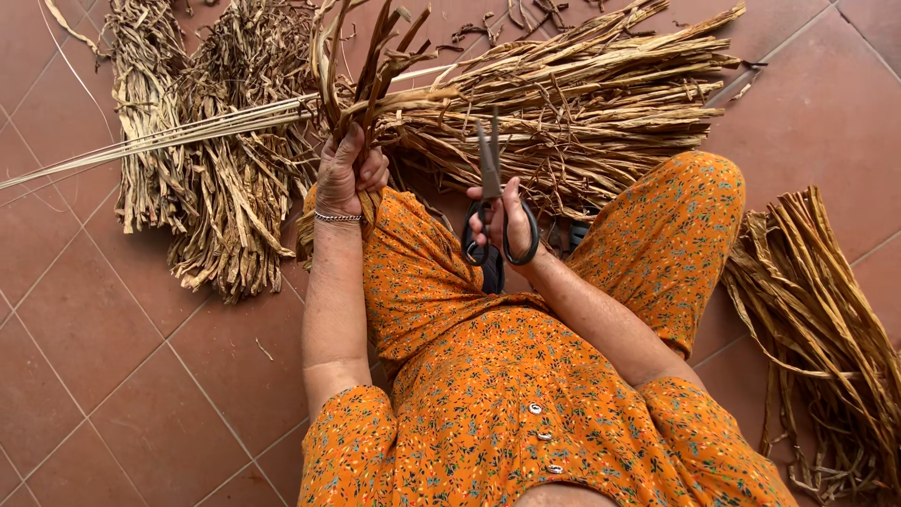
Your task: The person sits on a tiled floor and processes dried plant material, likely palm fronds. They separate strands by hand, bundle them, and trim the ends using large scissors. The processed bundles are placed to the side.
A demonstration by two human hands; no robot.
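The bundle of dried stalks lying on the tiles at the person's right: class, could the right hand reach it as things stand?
Probably yes, but not freely: the right hand holds scissors, and the raised right knee lies between it and that bundle.

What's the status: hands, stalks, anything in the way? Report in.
Left hand gripping bunch of dried stalks. Right hand holding scissors, blades shut, upright. Stalk piles around on tiled floor; nothing between hands.

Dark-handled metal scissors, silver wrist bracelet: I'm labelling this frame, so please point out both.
Dark-handled metal scissors [489, 169], head view, on the closed blades above the right hand.
Silver wrist bracelet [337, 217], head view, on the chain across the left wrist.
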